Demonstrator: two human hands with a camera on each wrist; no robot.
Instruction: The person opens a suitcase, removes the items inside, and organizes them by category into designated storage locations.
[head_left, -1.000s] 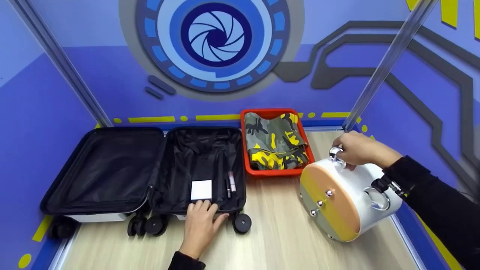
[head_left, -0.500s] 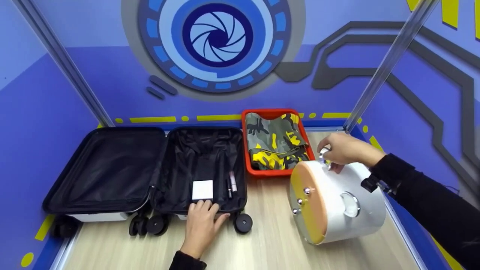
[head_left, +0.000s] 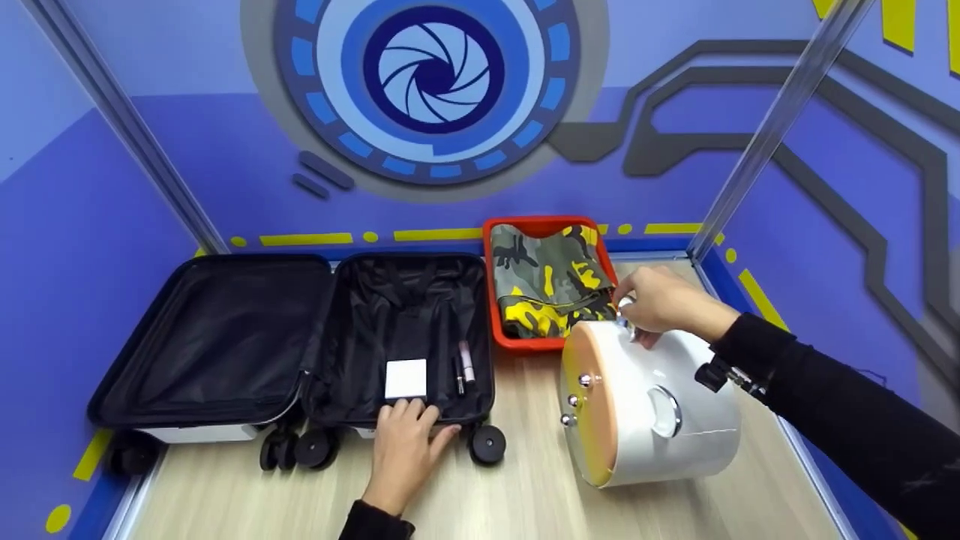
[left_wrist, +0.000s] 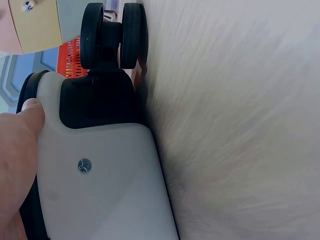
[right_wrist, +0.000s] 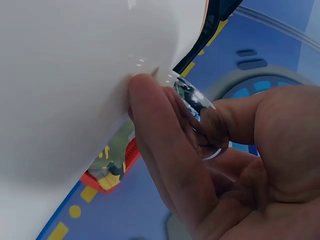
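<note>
My right hand (head_left: 664, 304) pinches the chrome handle (right_wrist: 192, 100) on top of a glossy white rounded box (head_left: 675, 457); this box has an orange, yellow and grey striped front with silver knobs. In the right wrist view, thumb and fingers wrap the handle. An open suitcase (head_left: 409, 315) with black lining lies at the left, both halves flat. My left hand (head_left: 405, 450) grips its near rim, thumb against the grey shell (left_wrist: 100, 185) in the left wrist view. Inside the right half lie a small white square box (head_left: 406, 379), a pink tube (head_left: 466, 361) and a slim dark stick (head_left: 458, 375).
Against the back wall stands a red basket (head_left: 532, 344) with folded camouflage cloth (head_left: 551, 274), just behind the white box. Suitcase wheels (head_left: 487, 445) stick out toward the front. Blue panels (head_left: 847, 247) enclose the wooden tabletop (head_left: 517, 495) at the back and sides.
The white rounded box has moved left with my right hand and turned, its striped front now facing more to the left. My left hand has stayed on the suitcase rim.
</note>
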